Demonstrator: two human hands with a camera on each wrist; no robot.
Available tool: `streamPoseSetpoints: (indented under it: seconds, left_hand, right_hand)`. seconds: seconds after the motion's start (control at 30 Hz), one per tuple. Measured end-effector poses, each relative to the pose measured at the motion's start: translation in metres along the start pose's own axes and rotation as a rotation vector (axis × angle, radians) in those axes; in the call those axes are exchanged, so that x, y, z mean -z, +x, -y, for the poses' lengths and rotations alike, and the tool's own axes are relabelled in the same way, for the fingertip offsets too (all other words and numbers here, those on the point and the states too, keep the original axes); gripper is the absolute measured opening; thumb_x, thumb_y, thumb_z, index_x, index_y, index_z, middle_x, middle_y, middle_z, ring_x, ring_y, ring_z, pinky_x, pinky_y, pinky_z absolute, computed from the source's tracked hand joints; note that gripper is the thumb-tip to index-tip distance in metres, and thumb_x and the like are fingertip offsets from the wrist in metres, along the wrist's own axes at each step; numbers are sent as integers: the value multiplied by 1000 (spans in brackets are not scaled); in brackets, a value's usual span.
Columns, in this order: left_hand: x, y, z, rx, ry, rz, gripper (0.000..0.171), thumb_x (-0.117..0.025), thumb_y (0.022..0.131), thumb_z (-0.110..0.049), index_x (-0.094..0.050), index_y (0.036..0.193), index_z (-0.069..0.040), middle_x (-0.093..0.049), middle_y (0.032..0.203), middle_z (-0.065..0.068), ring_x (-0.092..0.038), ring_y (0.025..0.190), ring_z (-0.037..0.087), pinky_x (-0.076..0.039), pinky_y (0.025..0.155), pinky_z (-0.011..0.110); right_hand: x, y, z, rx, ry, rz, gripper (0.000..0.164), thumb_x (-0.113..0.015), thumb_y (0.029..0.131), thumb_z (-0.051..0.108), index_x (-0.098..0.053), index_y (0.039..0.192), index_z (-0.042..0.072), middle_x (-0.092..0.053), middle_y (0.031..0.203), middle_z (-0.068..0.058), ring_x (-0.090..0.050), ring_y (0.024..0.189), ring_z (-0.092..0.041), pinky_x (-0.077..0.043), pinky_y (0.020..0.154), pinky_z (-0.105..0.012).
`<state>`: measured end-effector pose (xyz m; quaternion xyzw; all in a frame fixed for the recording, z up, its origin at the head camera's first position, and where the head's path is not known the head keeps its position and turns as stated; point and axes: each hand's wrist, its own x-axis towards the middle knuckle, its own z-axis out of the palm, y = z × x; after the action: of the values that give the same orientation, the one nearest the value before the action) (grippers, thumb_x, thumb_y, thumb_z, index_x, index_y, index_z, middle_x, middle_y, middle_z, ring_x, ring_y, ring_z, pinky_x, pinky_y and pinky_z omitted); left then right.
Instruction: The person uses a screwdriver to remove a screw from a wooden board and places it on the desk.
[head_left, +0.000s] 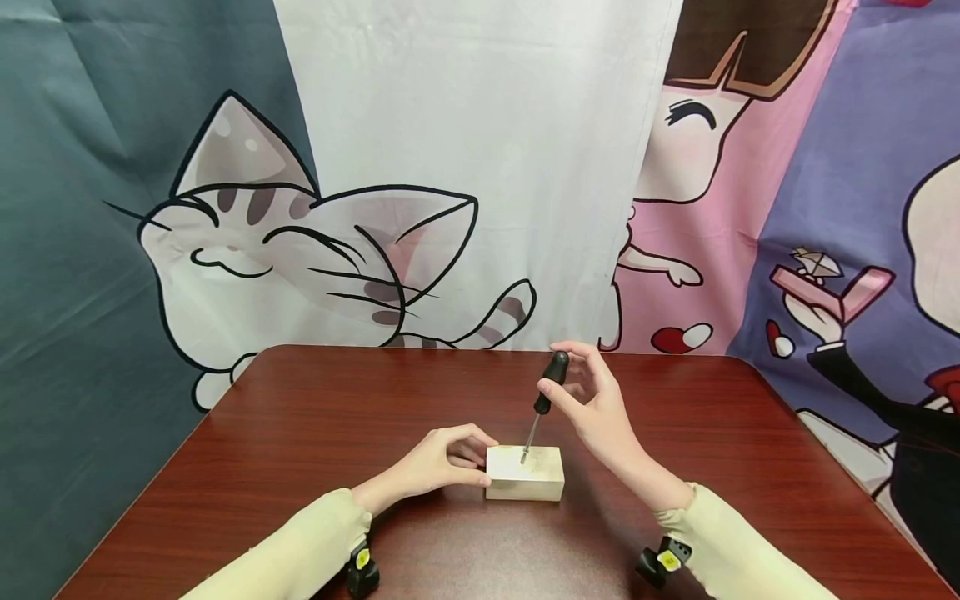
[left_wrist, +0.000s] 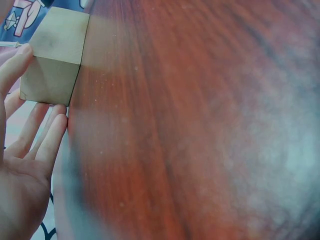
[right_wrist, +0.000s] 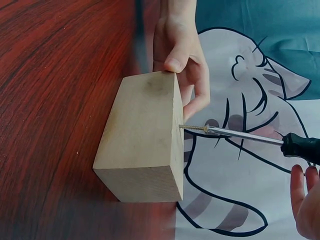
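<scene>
A pale wooden block (head_left: 525,488) lies on the table, its long side toward me. My left hand (head_left: 438,460) holds its left end, thumb at the near edge and fingers at the far side. The left wrist view shows that thumb and fingertips at the block's end (left_wrist: 50,77). With thumb and fingertips, my right hand (head_left: 606,408) pinches the black handle of a screwdriver (head_left: 553,377), which leans slightly right. In the right wrist view, the shaft's tip meets the head of a brass-coloured screw (right_wrist: 193,127) that stands partly out of the block's top face.
The dark red wooden table (head_left: 315,417) spreads around the block, with its far edge just beyond my right hand. Behind it hangs a cloth (head_left: 480,108) printed with a cartoon cat and figures. Small black devices (head_left: 363,575) are strapped at both wrists.
</scene>
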<state>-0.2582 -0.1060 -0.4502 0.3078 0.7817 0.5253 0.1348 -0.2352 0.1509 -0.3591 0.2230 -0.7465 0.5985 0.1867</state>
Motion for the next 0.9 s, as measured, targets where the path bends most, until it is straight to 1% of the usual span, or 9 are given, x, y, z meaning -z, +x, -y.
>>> streamPoseSetpoints:
  seconds: [0.07,0.33,0.43,0.5,0.6,0.67,0.8,0.83,0.9]
  left_hand:
    - [0,0,0,0,0,-1,43,-84,79,-22,-66,119,-26,-70,111,4,-70,99,15,-58,87,24]
    - [1,0,0,0,-1,-2,43,-84,79,-22,-67,118,-25,-70,111,4,-70,100,17,-58,87,24]
    - [1,0,-1,3,4,-1,43,-84,79,-22,-66,119,-25,-70,111,4,-70,99,16,-58,87,24]
    - [1,0,-1,5,6,-1,43,-84,80,-22,-66,119,-25,-69,110,4,-70,99,16,-58,87,24]
    - [1,0,-1,7,8,-1,43,-84,80,-21,-66,119,-25,-69,110,4,-70,99,15,-58,87,24]
    - [1,0,-1,7,8,-2,43,-84,80,-21,-66,119,-25,-69,110,4,-70,99,15,-58,87,24]
    - [1,0,-1,5,6,-3,43,-84,79,-21,-67,118,-24,-70,110,4,-70,99,16,-58,87,24]
    - [1,0,-1,5,4,-2,43,-84,79,-21,-67,118,-24,-70,110,4,-70,99,16,-58,86,24]
    - [0,0,0,3,2,-1,43,-84,79,-21,-67,118,-24,-70,110,5,-70,99,16,-58,86,24]
  right_hand:
    - [0,0,1,-10,6,-13,47,-72,88,4,-55,130,14,-61,103,-3,-66,78,-11,-56,70,-23]
    - [0,2,2,-20,8,-20,46,-71,89,3,-56,131,12,-61,103,-4,-66,85,-7,-57,73,-22]
    - [1,2,2,-17,-7,-9,47,-71,90,4,-56,133,15,-64,105,-4,-66,89,-8,-57,76,-22]
    - [2,2,1,-10,-10,-1,49,-70,91,5,-55,135,19,-66,108,-3,-66,92,-10,-57,79,-21]
    - [4,3,1,15,-6,22,51,-67,93,5,-52,139,19,-68,113,0,-67,99,-10,-55,87,-20]
    - [4,3,0,27,25,48,49,-62,96,4,-49,141,16,-68,117,3,-68,103,-8,-55,90,-19]
    - [4,3,0,32,86,82,44,-51,99,-1,-46,141,11,-67,118,7,-69,107,-6,-58,89,-23]
    - [4,3,-1,31,94,83,44,-51,99,-2,-46,141,9,-66,118,8,-69,107,-6,-58,89,-23]
    - [4,3,-1,29,82,69,44,-54,98,-1,-47,140,9,-66,118,7,-68,107,-6,-57,89,-22]
